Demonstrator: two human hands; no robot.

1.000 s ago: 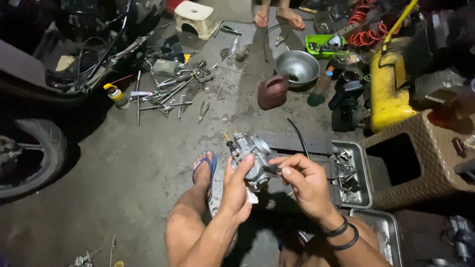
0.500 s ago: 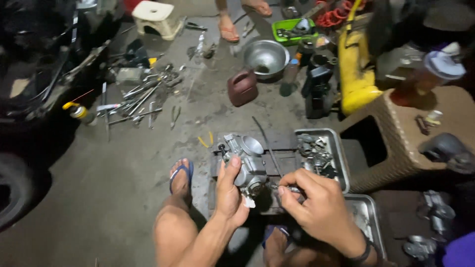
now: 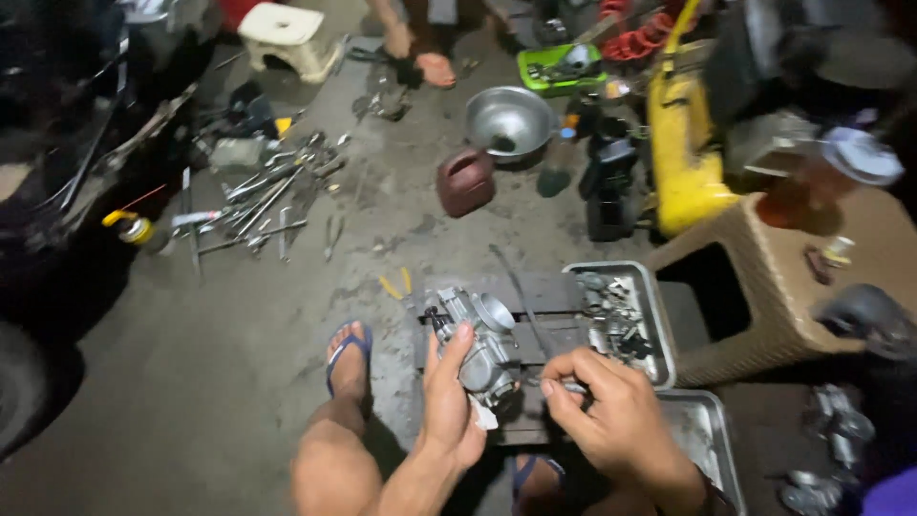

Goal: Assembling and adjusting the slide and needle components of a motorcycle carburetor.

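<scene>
My left hand (image 3: 449, 401) grips a grey metal carburetor (image 3: 478, 339) from its left side, thumb up along the body, holding it above a dark wooden board (image 3: 544, 296) on the floor. My right hand (image 3: 611, 411) is beside it on the right, fingers pinched around a thin metal tool (image 3: 564, 387) that points at the carburetor's lower side. The tool's tip is hidden by the fingers. My bare knee and a foot in a blue sandal (image 3: 346, 358) sit to the left of the board.
A metal tray of small parts (image 3: 621, 320) lies right of the board, a second tray (image 3: 702, 440) below it. Several tools (image 3: 258, 205) are strewn at left near a dark vehicle. A maroon jug (image 3: 465, 182), steel bowl (image 3: 509, 122), yellow machine (image 3: 683, 162), woven stool (image 3: 755, 287), another person's foot (image 3: 435, 67).
The view has shifted slightly right and down. My hands stay on the carburetor; my right hand has drawn closer to its lower side.
</scene>
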